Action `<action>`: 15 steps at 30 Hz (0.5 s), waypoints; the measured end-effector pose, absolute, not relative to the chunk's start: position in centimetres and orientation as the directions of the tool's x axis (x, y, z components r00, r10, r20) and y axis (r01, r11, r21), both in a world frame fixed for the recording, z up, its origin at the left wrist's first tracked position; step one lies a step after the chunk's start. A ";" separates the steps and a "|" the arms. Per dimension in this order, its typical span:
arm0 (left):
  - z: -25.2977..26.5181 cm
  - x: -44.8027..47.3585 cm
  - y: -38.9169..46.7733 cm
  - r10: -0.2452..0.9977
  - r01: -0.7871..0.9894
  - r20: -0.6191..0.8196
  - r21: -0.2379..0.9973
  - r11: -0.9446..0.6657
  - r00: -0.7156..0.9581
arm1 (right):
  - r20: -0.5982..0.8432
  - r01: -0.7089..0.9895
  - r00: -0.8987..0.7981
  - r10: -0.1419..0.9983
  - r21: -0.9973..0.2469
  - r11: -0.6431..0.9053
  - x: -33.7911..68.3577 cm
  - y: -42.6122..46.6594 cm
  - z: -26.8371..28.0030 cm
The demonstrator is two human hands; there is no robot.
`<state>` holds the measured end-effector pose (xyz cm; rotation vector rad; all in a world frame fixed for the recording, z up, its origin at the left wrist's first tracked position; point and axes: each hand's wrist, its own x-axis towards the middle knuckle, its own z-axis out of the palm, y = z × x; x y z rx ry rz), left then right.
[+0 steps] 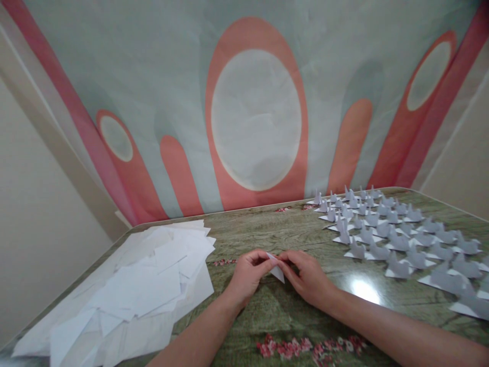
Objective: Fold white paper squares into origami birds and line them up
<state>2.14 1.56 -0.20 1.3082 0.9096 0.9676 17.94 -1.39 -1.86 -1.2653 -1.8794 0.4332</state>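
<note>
A small piece of folded white paper (pixel 278 274) is held just above the middle of the table, its pointed end angled down and to the right. My left hand (pixel 250 272) pinches its upper left part between thumb and fingers. From the other side, my right hand (pixel 303 275) grips the upper right edge, thumb and forefinger pressed together. The fingertips of both hands nearly meet and cover the top of the paper, so its folds there are hidden.
A spread pile of white paper sheets (pixel 141 285) lies on the left of the wood-patterned table (pixel 244 229). Rows of folded white paper figures (pixel 399 239) stand on the right. Printed pink flowers (pixel 284 347) mark the front. A patterned backdrop (pixel 255 196) rises behind the far edge.
</note>
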 end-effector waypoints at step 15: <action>-0.1 1.8 2.0 0.927 -0.074 -0.088 0.990 0.123 0.366 | 0.444 0.617 -0.223 0.868 -0.625 0.478 17.9 -1.5 -1.5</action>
